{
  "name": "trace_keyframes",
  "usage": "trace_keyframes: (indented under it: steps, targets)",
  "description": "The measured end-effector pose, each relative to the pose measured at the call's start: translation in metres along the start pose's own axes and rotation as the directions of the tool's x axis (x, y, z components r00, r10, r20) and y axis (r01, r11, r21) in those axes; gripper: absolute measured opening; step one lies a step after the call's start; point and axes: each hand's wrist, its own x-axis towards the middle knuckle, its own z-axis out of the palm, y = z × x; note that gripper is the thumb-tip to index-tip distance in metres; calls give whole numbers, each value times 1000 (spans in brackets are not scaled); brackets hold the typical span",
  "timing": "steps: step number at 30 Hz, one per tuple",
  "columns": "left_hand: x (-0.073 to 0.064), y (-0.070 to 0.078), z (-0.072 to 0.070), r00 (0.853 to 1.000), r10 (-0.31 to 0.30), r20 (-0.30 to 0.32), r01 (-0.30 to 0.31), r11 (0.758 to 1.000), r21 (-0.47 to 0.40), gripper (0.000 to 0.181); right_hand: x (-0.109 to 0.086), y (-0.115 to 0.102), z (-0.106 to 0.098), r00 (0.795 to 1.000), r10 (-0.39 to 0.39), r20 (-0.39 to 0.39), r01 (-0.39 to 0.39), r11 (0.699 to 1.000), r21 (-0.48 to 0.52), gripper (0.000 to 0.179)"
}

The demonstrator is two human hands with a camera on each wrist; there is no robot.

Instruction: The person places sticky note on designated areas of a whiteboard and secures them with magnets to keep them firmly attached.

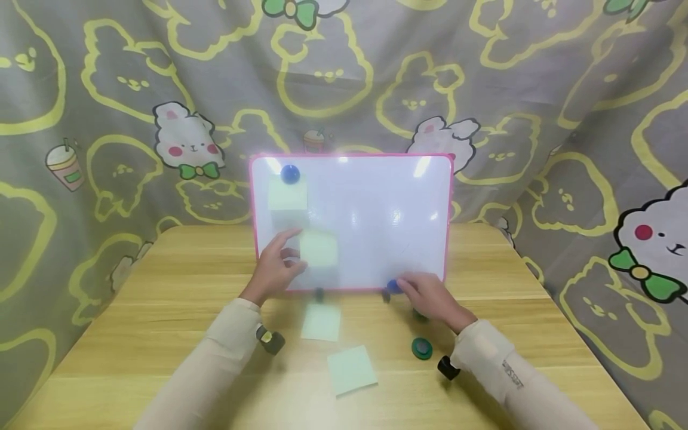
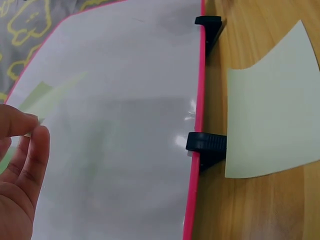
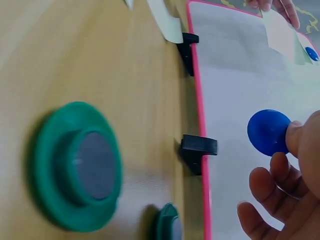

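At the whiteboard's (image 1: 371,197) upper left corner we see a pale note (image 1: 287,198) under a round blue magnet (image 1: 290,174). Lower, toward the bottom left corner, our left hand (image 1: 276,269) pinches a second note (image 1: 319,248) at its left side; it looks squarish, without a clear long axis. Well apart to its right and somewhat lower, by the whiteboard's bottom edge, is a second blue magnet (image 1: 395,286), pinched in our right hand (image 1: 432,297), which is much farther from that note than the left.
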Motion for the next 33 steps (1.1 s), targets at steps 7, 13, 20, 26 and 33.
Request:
trace_keyframes:
  steps: [7, 13, 20, 26, 33]
  targets:
    - [11, -4, 8, 1000, -10, 16, 10, 1000, -12, 71, 17, -3, -4, 998, -34, -45, 34, 999, -3, 28]
    - [20, -6, 18, 1000, 7, 9, -7, 1000, -11, 72, 30, -13, -12, 998, -9, -56, 8, 1000, -9, 27]
    - [33, 2, 27, 999, 36, 9, -36, 999, 31, 73, 47, -22, -20, 998, 6, -61, -6, 1000, -6, 22]
    - [45, 9, 33, 999, 49, 12, -50, 995, 88, 71, 62, -27, -25, 996, 42, -80, -43, 999, -7, 20]
    - [55, 17, 43, 996, 92, -5, -91, 991, 99, 67, 77, -33, -30, 994, 62, -90, -60, 998, 31, 20]
